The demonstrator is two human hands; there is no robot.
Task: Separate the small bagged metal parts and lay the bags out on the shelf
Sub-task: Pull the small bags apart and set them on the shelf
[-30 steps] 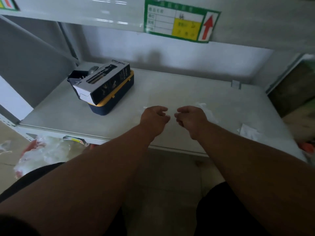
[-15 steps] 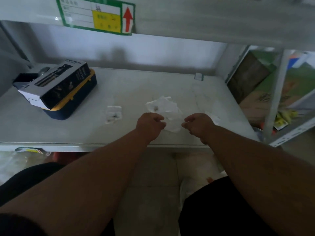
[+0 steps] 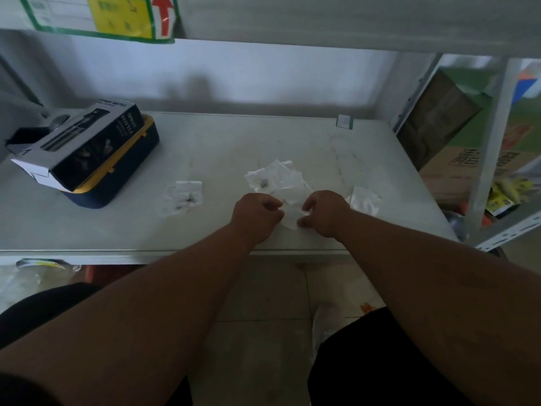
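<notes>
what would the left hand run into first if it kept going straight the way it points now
Probably the clump of small clear bags lying just beyond the left hand on the shelf; past that, the back wall. Depth is hard to judge.

The pale grey metal shelf (image 3: 234, 142) offers its widest bare stretch across the far middle and along the near left edge. At far left a black-and-white printed carton (image 3: 79, 148) lies on a navy case with a yellow rim (image 3: 123, 171) — a tall block. Three patches of small clear plastic bags break up the middle: one left of centre (image 3: 184, 196), a loose heap (image 3: 275, 178) at centre, one at right (image 3: 364, 199). A perforated grey steel upright (image 3: 491, 148) closes the right side — brown cardboard boxes (image 3: 456, 171) crowd beyond it. Overhead, the grey upper shelf (image 3: 322, 22) limits height.
</notes>
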